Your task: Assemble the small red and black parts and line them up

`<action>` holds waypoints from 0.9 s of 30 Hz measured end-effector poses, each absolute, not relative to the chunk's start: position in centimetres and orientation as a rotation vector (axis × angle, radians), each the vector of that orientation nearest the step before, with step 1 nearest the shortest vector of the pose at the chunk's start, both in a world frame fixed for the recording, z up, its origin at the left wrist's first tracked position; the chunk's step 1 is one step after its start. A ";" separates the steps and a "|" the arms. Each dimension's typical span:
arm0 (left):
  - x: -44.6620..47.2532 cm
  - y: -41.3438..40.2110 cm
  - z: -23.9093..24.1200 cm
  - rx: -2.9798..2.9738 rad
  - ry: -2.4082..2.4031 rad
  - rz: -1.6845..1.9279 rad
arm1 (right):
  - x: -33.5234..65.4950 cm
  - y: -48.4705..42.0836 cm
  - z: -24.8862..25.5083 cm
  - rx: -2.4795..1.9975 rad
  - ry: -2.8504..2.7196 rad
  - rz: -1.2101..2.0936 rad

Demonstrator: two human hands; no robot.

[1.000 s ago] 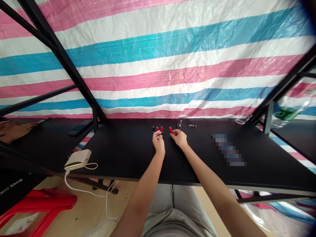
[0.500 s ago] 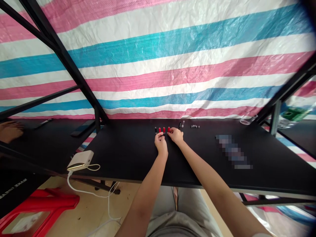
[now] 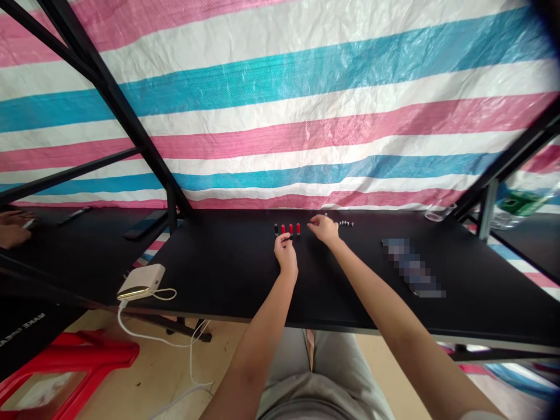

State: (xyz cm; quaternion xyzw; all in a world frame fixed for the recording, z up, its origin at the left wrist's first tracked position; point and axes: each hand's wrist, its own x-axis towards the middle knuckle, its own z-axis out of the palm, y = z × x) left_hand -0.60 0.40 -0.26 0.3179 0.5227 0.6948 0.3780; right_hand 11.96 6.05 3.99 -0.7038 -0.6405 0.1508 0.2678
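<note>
Small cylinders stand in a row near the far edge of the black table: a black cylinder (image 3: 276, 229) at the left, then three red cylinders (image 3: 298, 229). Just in front of the row, my left hand (image 3: 286, 254) is closed, with a small dark bit showing at its fingertips, too small to name. My right hand (image 3: 325, 229) is to the right of the red ones, fingers pinched together; what they hold, if anything, is hidden. Behind it a clear tube (image 3: 325, 214) is mostly covered. Several small silver pieces (image 3: 347, 224) lie just right of that hand.
A white box-shaped device (image 3: 142, 281) with a cable sits at the table's left front. A blurred-out flat object (image 3: 413, 268) lies to the right, a clear cup (image 3: 437, 213) farther back. Black frame bars (image 3: 131, 125) flank the table. Another person's hand (image 3: 15, 228) is at far left.
My right hand has let go of the rightmost red cylinder, which stands free, and moved right over the black and clear tubes. My left hand has stayed in place.
</note>
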 end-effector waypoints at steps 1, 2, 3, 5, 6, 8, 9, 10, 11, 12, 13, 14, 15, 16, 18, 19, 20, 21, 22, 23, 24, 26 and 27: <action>-0.6 0.3 -0.1 0.808 1.342 1.768 | 12.7 6.5 4.3 -1.899 -1.716 0.355; -0.6 0.2 0.0 0.803 1.346 1.758 | 13.3 6.9 4.5 -1.910 -1.706 0.287; -0.6 0.1 0.1 0.795 1.348 1.749 | 13.9 7.3 4.7 -1.933 -1.697 0.213; -0.5 0.0 0.1 0.779 1.348 1.735 | 14.8 8.0 4.8 -1.971 -1.708 0.112; -0.6 0.1 0.1 0.773 1.346 1.733 | 15.1 8.3 4.8 -1.991 -1.732 0.093; -0.6 0.2 0.0 0.771 1.340 1.738 | 15.3 8.9 4.5 -2.035 -1.793 0.111; -0.6 0.2 -0.1 0.775 1.337 1.742 | 15.3 9.1 4.4 -2.059 -1.823 0.136; -0.6 0.3 -0.2 0.781 1.333 1.743 | 15.2 9.4 4.2 -2.081 -1.845 0.164; -0.6 0.3 -0.3 0.788 1.330 1.742 | 15.1 9.6 4.0 -2.098 -1.860 0.191; -0.6 0.3 -0.4 0.793 1.330 1.739 | 15.0 9.9 3.8 -2.107 -1.869 0.215; -0.7 0.4 -0.4 0.797 1.332 1.736 | 14.9 10.1 3.5 -2.111 -1.869 0.236; -0.7 0.4 -0.5 0.801 1.338 1.735 | 14.7 10.3 3.3 -2.110 -1.865 0.253; -0.7 0.4 -0.5 0.804 1.345 1.734 | 14.6 10.4 3.1 -2.105 -1.859 0.270; -0.7 0.5 -0.6 0.807 1.352 1.731 | 14.4 10.6 2.8 -2.099 -1.852 0.284; -0.7 0.5 -0.6 0.809 1.359 1.720 | 14.2 10.7 2.4 -2.088 -1.842 0.300; -0.7 0.5 -0.5 0.808 1.357 1.713 | 14.1 10.7 2.3 -2.084 -1.840 0.302; -0.7 0.5 -0.5 0.805 1.355 1.708 | 14.1 10.7 2.2 -2.081 -1.838 0.301; -0.7 0.5 -0.4 0.804 1.352 1.705 | 14.0 10.7 2.1 -2.079 -1.836 0.298; -0.7 0.4 -0.4 0.803 1.350 1.704 | 14.0 10.6 2.0 -2.076 -1.834 0.296; -0.7 0.3 -0.3 0.805 1.348 1.705 | 14.0 10.4 1.9 -2.071 -1.832 0.294; -0.7 0.3 -0.2 0.808 1.346 1.707 | 14.0 10.3 1.9 -2.065 -1.832 0.291; -0.7 0.2 -0.1 0.819 1.344 1.714 | 14.0 9.9 1.8 -2.044 -1.837 0.276; -0.7 0.1 0.0 0.826 1.345 1.717 | 14.0 9.7 1.7 -2.029 -1.842 0.264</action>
